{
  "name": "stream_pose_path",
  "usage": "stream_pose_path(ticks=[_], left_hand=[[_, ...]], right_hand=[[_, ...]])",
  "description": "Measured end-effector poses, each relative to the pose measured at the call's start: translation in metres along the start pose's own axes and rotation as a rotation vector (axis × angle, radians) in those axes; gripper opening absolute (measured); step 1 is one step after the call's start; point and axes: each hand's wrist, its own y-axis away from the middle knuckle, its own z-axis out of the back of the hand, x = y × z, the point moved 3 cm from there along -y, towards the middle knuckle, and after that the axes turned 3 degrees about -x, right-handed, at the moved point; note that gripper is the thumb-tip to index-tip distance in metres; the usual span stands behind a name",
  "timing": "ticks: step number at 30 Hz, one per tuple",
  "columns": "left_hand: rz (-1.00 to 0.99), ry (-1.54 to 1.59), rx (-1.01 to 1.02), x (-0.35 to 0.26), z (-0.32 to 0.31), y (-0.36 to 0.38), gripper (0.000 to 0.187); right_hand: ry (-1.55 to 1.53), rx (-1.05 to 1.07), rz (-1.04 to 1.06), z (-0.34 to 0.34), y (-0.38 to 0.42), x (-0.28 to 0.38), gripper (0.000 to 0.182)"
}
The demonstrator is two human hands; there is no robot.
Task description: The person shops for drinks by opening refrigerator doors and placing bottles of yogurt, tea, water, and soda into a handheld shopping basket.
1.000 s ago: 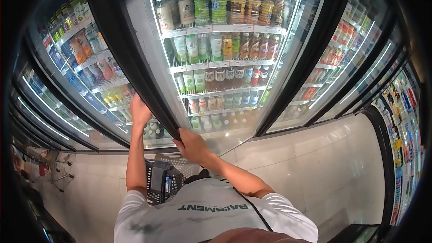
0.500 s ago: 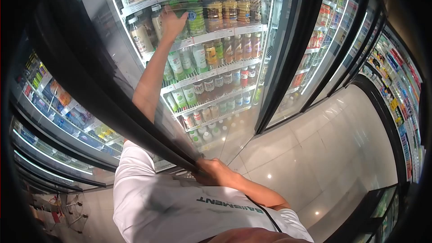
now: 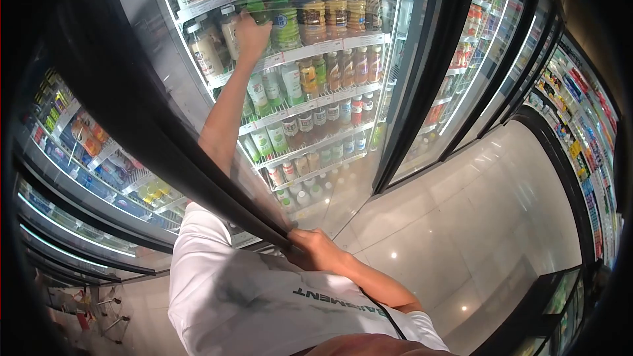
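Observation:
My left hand [image 3: 250, 34] reaches in to the second shelf of a glass-door drinks fridge. Its fingers curve round a green bottle [image 3: 255, 8], with the thumb on the right side; the hand covers much of the bottle. A larger green bottle [image 3: 285, 21] with a blue label stands just right of it, and a pale milky bottle [image 3: 229, 31] stands to its left. Down near my body, my right hand [image 3: 313, 247] is closed on the dark edge of the open fridge door [image 3: 217, 188].
Bottles with amber contents [image 3: 336, 14] stand farther right on that shelf. Several lower shelves [image 3: 310, 105] hold more drinks. Closed glass doors [image 3: 455, 72] continue to the right, above a tiled floor [image 3: 455, 224]. Packed goods [image 3: 583, 138] line the far right.
My left hand has drawn in its thumb and closed in against the green bottle. My right hand keeps its hold on the door edge, and the view has shifted slightly.

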Motion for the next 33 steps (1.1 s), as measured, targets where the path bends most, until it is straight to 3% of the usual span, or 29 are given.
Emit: stream_pose_path(ticks=[3,6,8,10,11,13,14,15,19,22,24,26,31,32,33], left_hand=[[-0.096,0.083,-0.048,-0.071,0.071,0.017,0.063],[-0.211,0.147,-0.153,-0.107,0.143,0.039,0.068],[-0.14,0.11,-0.099,-0.119,0.194,0.065,0.068],[-0.017,0.049,-0.024,-0.142,0.253,0.103,0.067],[0.096,0.18,0.024,-0.129,0.272,0.131,0.069],[0.233,0.023,0.131,-0.14,0.339,0.188,0.064],[0.386,0.196,0.039,-0.127,0.363,0.22,0.062],[0.478,0.164,0.022,-0.134,0.39,0.246,0.063],[0.82,-0.149,-0.022,-0.106,0.495,0.373,0.067],[0.991,-0.55,0.025,-0.083,0.56,0.465,0.079],[1.073,-0.671,-0.027,-0.065,0.59,0.523,0.086],[1.084,-0.819,0.097,-0.037,0.618,0.588,0.092],[1.49,-0.898,0.258,0.017,0.644,0.747,0.083],[1.561,-0.879,0.259,0.033,0.642,0.777,0.081],[1.633,-0.858,0.267,0.044,0.64,0.81,0.079]], right_hand=[[0.017,-0.029,0.056,-0.007,0.006,-0.01,0.022],[0.041,-0.028,0.057,-0.006,0.004,-0.006,0.021],[0.102,-0.015,0.052,-0.01,0.007,-0.011,0.022],[0.117,-0.063,0.082,-0.012,0.01,-0.012,0.02],[0.092,-0.068,0.08,-0.013,0.01,-0.013,0.02],[0.038,-0.076,0.069,-0.015,0.01,-0.016,0.021],[0.044,-0.088,0.085,-0.015,0.009,-0.017,0.022],[0.048,-0.099,0.097,-0.017,0.009,-0.019,0.023],[0.058,-0.147,0.111,-0.031,0.004,-0.026,0.029],[0.111,-0.131,0.088,-0.04,-0.006,-0.026,0.02],[0.088,-0.156,0.013,-0.049,-0.012,-0.023,0.017],[0.083,-0.132,0.004,-0.059,-0.013,-0.03,0.014],[0.314,-0.218,-0.053,-0.08,-0.015,-0.032,0.016],[0.305,-0.241,-0.214,-0.082,-0.014,-0.034,0.018],[0.237,-0.265,-0.24,-0.093,-0.022,-0.026,0.017]])
